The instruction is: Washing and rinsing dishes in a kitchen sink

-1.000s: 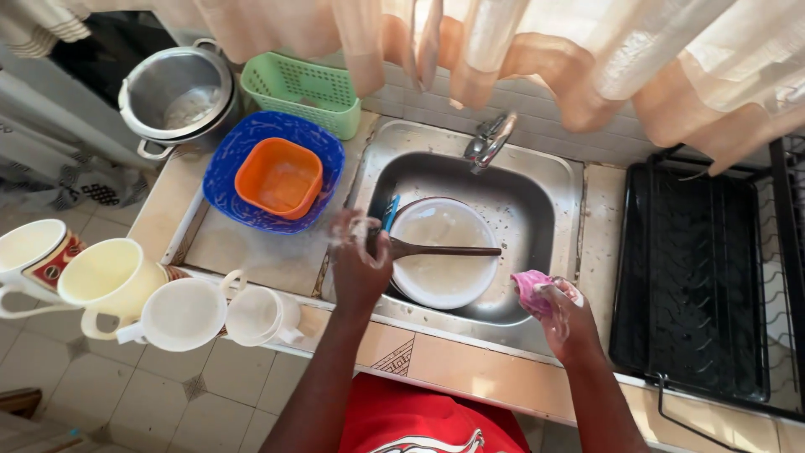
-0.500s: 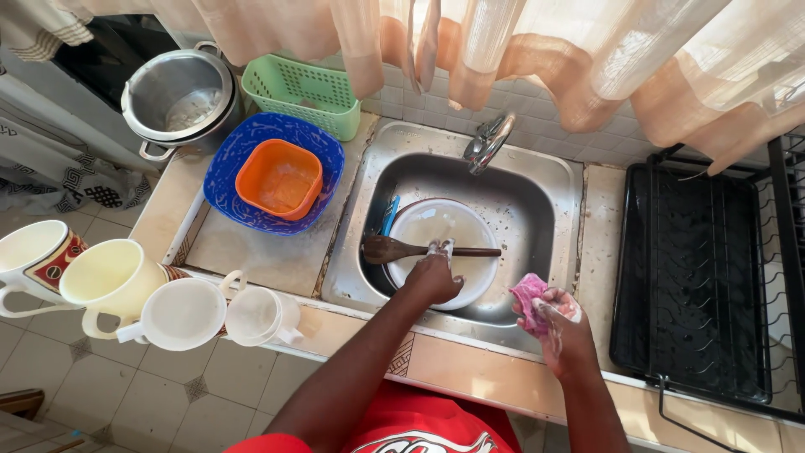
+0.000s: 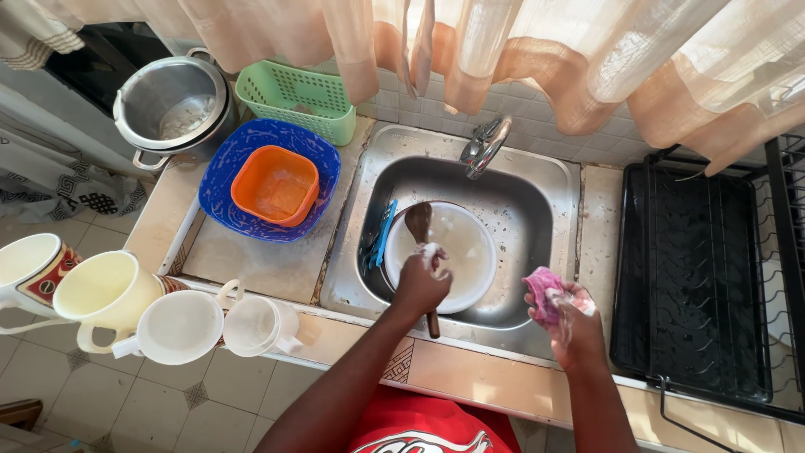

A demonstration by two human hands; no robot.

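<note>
While the left hand [image 3: 422, 283] closes its grip on one wooden spoon [image 3: 419, 228], the right hand [image 3: 570, 323] squeezes one pink sponge [image 3: 543, 291].
The spoon stands over one white plate [image 3: 457, 252] in the steel sink [image 3: 537, 210], its bowl pointing far. On the worktop [image 3: 251, 264] at the left stand four mugs [image 3: 180, 325], one blue basin [image 3: 226, 180] holding one orange tub [image 3: 275, 186], one green basket [image 3: 293, 96] and one metal pot [image 3: 172, 105].

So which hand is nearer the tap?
Left. The left hand grips a wooden spoon over the sink, directly below the tap; the right hand holds a pink sponge at the front rim, farther off.
</note>
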